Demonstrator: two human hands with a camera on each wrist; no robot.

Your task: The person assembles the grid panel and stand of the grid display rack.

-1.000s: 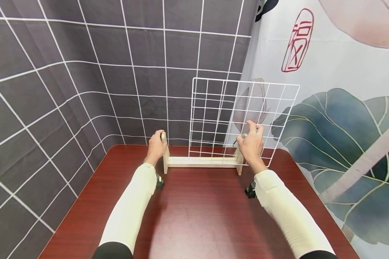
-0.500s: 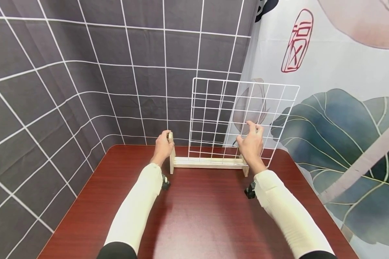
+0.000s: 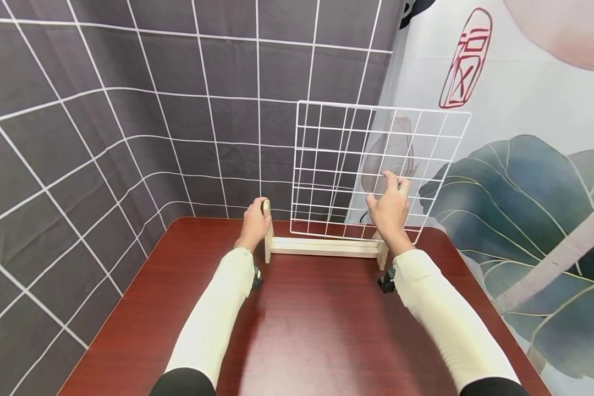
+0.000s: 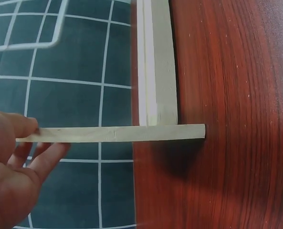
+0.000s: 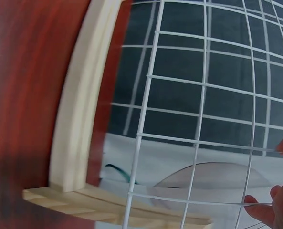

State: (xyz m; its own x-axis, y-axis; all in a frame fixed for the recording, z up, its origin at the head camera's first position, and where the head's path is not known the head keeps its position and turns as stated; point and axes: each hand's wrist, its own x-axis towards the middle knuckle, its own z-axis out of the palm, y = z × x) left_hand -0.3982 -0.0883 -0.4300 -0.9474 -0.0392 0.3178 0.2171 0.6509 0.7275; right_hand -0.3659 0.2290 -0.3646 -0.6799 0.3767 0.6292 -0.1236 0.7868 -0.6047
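A pale wooden stand (image 3: 326,247) sits on the table, a grooved bar joining two upright end pieces. My left hand (image 3: 255,223) grips the top of its left end piece (image 4: 117,134), thumb on one side and fingers on the other. A white wire grid panel (image 3: 383,107) is held up by my right hand (image 3: 390,212), whose thumb and fingers pinch its wires. In the right wrist view the panel's lower edge wire (image 5: 139,135) stands apart from the bar's groove. The right end piece (image 5: 117,207) shows there, while the right hand partly hides it in the head view.
The stand is near the back edge of a reddish-brown table (image 3: 297,330). A dark cloth with white grid lines (image 3: 232,60) hangs behind and to the left. A white cloth with leaf prints (image 3: 524,209) hangs to the right.
My left hand has slid the stand to the right. My right hand has raised the wire grid panel, so its lower edge is now above the bar. The head view has shifted slightly.
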